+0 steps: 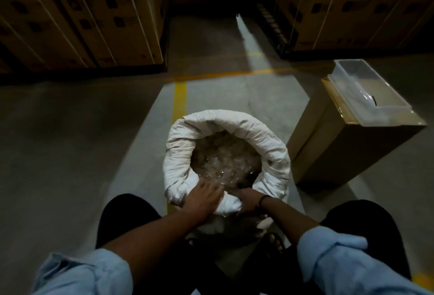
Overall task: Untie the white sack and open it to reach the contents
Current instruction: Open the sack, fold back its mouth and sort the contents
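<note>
Stacked cartons (77, 12) behind; concrete floor (70, 142) with yellow line (180, 99). Cardboard box (347, 149) right, bearing clear plastic tray (366, 90). White sack (270, 149) upright between knees, mouth rolled open, clear contents (225, 160) exposed. Left hand (204, 198) flat on near rim; right hand (246, 200) gripping rim.

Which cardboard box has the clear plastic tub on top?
The lone upright brown cardboard box right of the white sack; the clear plastic tub sits on it. The strapped stacked cartons behind carry none.
</note>
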`<state>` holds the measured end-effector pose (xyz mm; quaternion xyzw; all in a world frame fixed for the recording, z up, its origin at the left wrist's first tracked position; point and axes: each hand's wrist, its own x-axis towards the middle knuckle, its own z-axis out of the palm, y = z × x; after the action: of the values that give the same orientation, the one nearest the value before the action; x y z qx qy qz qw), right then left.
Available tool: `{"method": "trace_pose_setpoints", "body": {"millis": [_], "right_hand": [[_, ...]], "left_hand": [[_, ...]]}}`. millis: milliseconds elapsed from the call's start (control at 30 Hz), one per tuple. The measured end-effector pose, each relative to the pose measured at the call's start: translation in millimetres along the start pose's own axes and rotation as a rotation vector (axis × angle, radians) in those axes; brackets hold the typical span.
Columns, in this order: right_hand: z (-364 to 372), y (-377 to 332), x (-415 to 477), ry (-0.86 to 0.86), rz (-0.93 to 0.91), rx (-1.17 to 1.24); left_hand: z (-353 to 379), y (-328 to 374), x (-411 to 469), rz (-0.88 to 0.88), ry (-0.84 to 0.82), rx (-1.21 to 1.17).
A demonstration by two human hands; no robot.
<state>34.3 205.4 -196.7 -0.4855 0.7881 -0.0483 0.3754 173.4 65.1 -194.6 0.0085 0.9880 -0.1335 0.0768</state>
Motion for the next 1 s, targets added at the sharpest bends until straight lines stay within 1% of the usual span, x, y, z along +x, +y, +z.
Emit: {"method": "trace_pose_setpoints", "body": {"millis": [33, 67, 100, 133, 167, 200, 233, 300, 333, 367, 400, 433, 467, 533, 600, 633, 667, 700, 733, 767, 800, 867, 900, 933, 967, 1000], "right_hand": [[4.7, -4.3, 3.1, 0.017, 0.047, -0.116], [12.6, -7.4, 6.4, 0.079, 0.095, -0.184], [19.6, -11.8, 6.4, 0.176, 0.127, -0.225], [29.0, -12.1, 7.6, 0.303, 0.118, -0.259], [37.7, -12.0, 6.1, 0.353, 0.071, -0.301], [44.5, -10.6, 3.3, 0.348, 0.04, -0.355], [49.1, -5.7, 4.6, 0.332, 0.022, -0.38], [53.8, -3.9, 8.2, 0.321, -0.019, -0.408], [53.3, -4.4, 6.0, 0.329, -0.052, -0.427], [50.2, -4.5, 4.2, 0.351, -0.109, -0.45], [46.4, 1.2, 5.4, 0.323, -0.153, -0.427], [40.1, 8.8, 5.1, 0.267, -0.178, -0.378], [37.2, 16.1, 2.8, 0.175, -0.204, -0.343], [31.9, 24.9, -3.6, 0.041, -0.19, -0.363], [26.3, 26.1, -4.7, 0.024, -0.141, -0.45], [25.1, 26.1, -3.6, 0.058, -0.132, -0.504], [26.1, 26.6, -2.2, 0.113, -0.142, -0.563], [29.1, 27.8, -0.3, 0.191, -0.161, -0.618], [33.4, 30.8, 1.4, 0.263, -0.177, -0.663], [36.4, 32.9, 1.1, 0.332, -0.184, -0.686], [38.9, 35.8, 0.8, 0.392, -0.207, -0.705], [43.9, 39.7, 1.8, 0.428, -0.23, -0.722], [43.4, 39.9, 0.5, 0.436, -0.225, -0.698], [43.4, 41.9, 0.4, 0.43, -0.229, -0.662], [39.5, 41.6, -3.1, 0.359, -0.221, -0.597], [35.0, 41.6, -6.4, 0.285, -0.195, -0.517]], "left_hand": [[-3.7, 7.2, 0.2, -0.078, -0.108, -0.096], [-5.4, 10.3, 3.0, -0.158, -0.211, -0.177], [-7.0, 9.8, 8.8, -0.214, -0.261, -0.257], [-7.7, 6.7, 16.1, -0.234, -0.235, -0.3], [-7.4, 3.4, 23.1, -0.222, -0.172, -0.33], [-6.3, -0.1, 29.4, -0.184, -0.149, -0.351], [-9.1, -2.7, 34.4, -0.14, -0.196, -0.403], [-14.4, -0.5, 39.5, -0.102, -0.425, -0.501], [-16.2, 2.6, 39.9, -0.092, -0.493, -0.491], [-17.9, 5.8, 39.9, -0.086, -0.508, -0.45], [-16.1, 7.1, 36.9, -0.078, -0.482, -0.39], [-10.9, 8.1, 31.1, -0.055, -0.421, -0.325], [-1.5, 9.4, 24.7, -0.008, -0.335, -0.256], [23.5, 16.1, 6.4, 0.116, -0.183, -0.127], [33.4, 27.7, -6.7, 0.126, -0.083, -0.085], [34.1, 32.6, -6.2, 0.093, -0.019, -0.06], [30.3, 35.7, -4.1, 0.028, -0.059, -0.093], [22.2, 38.8, 0.2, -0.053, -0.182, -0.153], [18.5, 40.0, 6.3, -0.134, -0.27, -0.197], [11.7, 38.7, 14.2, -0.155, -0.309, -0.22], [3.1, 36.6, 22.9, -0.124, -0.333, -0.241], [-15.1, 34.7, 38.7, -0.035, -0.354, -0.322], [-19.2, 34.3, 46.5, -0.032, -0.398, -0.411], [-20.1, 34.3, 51.8, -0.043, -0.487, -0.527], [-18.4, 35.6, 57.1, -0.04, -0.583, -0.628], [-14.1, 38.7, 62.1, -0.047, -0.65, -0.681]]}}
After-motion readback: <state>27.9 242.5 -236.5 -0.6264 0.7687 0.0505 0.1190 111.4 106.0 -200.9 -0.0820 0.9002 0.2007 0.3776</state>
